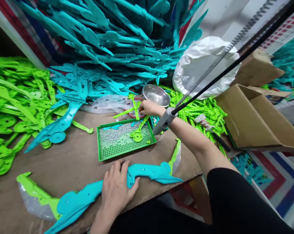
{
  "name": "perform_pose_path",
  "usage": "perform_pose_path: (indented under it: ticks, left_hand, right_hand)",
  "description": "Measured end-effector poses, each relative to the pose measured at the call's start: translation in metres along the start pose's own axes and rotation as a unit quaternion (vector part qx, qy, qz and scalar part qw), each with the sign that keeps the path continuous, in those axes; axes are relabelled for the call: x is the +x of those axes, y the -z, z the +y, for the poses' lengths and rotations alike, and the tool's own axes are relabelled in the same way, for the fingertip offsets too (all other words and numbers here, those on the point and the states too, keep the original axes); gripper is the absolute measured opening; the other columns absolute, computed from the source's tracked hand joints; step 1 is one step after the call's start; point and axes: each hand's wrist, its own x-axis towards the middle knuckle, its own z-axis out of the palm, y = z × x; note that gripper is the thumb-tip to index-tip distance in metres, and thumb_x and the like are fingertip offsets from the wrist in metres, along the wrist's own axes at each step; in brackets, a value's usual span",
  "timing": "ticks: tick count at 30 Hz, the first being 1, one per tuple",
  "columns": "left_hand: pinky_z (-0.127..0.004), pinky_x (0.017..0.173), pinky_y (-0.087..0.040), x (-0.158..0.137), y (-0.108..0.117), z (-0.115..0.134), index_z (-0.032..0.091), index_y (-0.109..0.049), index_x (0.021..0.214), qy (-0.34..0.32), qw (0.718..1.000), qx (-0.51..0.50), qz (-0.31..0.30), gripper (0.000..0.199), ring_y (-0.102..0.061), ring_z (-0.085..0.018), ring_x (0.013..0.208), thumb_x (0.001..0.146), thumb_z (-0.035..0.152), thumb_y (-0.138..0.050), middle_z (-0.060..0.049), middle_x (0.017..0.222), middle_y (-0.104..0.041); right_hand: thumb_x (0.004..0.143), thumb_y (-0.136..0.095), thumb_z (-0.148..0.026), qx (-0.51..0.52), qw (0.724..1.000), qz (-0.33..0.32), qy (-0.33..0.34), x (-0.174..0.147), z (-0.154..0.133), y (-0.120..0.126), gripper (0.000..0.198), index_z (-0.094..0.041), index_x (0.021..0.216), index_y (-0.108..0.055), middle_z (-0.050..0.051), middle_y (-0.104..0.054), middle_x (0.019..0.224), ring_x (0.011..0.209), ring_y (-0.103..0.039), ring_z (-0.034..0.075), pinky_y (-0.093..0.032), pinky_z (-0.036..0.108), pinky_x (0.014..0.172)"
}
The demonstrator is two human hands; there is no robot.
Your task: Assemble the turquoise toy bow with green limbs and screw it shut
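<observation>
A teal toy bow (81, 198), with lime-green curved end pieces and clear plastic attached to them, lies across the near part of the brown work surface. My left hand (114, 188) holds its middle, fingers over the grip and thumb along the near side. Beyond the green perforated tray (122, 153), my right hand (147, 108) is closed, its fingertips beside a lime-green plastic piece (135, 107); what they pinch is hidden. Many small metal screws (110, 134) and a round-ended lime-green part (137, 136) are in the tray.
Lime-green parts (5, 120) are heaped at left, teal parts (117, 48) at the back. Near my right arm hangs a grey-tipped tool (164, 121) on a black rod with a coiled spring. A metal bowl (156, 95), white sack (205, 65) and cardboard box (256, 120) stand farther right.
</observation>
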Motion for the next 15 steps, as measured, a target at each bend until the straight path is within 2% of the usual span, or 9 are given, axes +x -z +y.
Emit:
perform_pose_path:
  ticks: [3,8,12,15]
  left_hand:
    - [-0.043,0.081,-0.047,0.0,-0.001,0.0,0.02,-0.051,0.133,0.005,1.0,0.006,-0.001,0.052,-0.06,-0.031,0.106,0.087,0.043,-0.059,-0.014,0.125,-0.061]
    - [-0.043,0.081,-0.047,0.001,0.001,0.001,0.019,-0.05,0.134,0.002,1.0,0.012,-0.007,0.053,-0.06,-0.031,0.104,0.087,0.042,-0.059,-0.013,0.126,-0.061]
    - [-0.041,0.08,-0.046,0.001,0.001,0.001,0.017,-0.05,0.135,-0.002,1.0,0.025,0.012,0.055,-0.06,-0.03,0.102,0.087,0.042,-0.06,-0.013,0.122,-0.063]
    - [-0.039,0.082,-0.046,0.001,-0.001,0.002,0.014,-0.049,0.136,-0.005,0.998,0.039,0.04,0.058,-0.061,-0.03,0.102,0.087,0.042,-0.06,-0.014,0.121,-0.064]
  right_hand:
    - [0.073,-0.069,-0.013,-0.001,1.0,0.007,-0.016,0.006,0.0,-0.01,0.015,-0.011,0.082,-0.08,0.013,-0.076,0.08,0.079,-0.07,0.024,-0.048,0.033,0.075]
    - [0.068,-0.068,-0.008,0.021,0.998,0.031,-0.05,0.009,-0.002,-0.024,0.014,-0.007,0.078,-0.078,0.016,-0.075,0.077,0.075,-0.069,0.025,-0.047,0.033,0.069]
    - [0.071,-0.069,-0.009,0.063,0.994,0.056,-0.064,0.001,0.0,-0.023,0.009,-0.009,0.075,-0.077,0.012,-0.075,0.075,0.073,-0.067,0.02,-0.048,0.03,0.07]
    - [0.077,-0.07,-0.019,0.097,0.989,0.082,-0.078,-0.01,0.005,-0.019,0.009,-0.013,0.076,-0.077,0.007,-0.074,0.075,0.072,-0.066,0.016,-0.049,0.028,0.068]
